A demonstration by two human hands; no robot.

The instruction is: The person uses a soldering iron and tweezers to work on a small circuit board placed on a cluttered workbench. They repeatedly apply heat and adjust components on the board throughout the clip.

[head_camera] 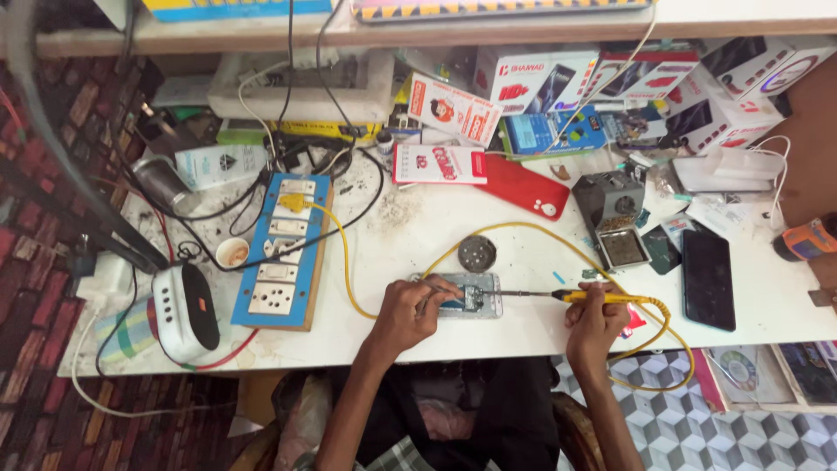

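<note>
An opened phone [475,296] lies flat on the white table [410,235] near its front edge, circuit side up. My left hand [410,311] rests on the phone's left end and pinches a thin tool, probably tweezers, over the board. My right hand [595,318] grips a yellow-handled soldering iron [575,296]; its metal tip points left and reaches the phone's right part. The iron's yellow cable [523,228] loops across the table to a plug on the blue switchboard [283,249].
A round dark tin [477,253] sits just behind the phone. A red phone cover [523,186], a grey box-shaped stand [615,214] and a black phone [707,279] lie to the right. Cartons crowd the back. A white speaker [183,311] stands at left.
</note>
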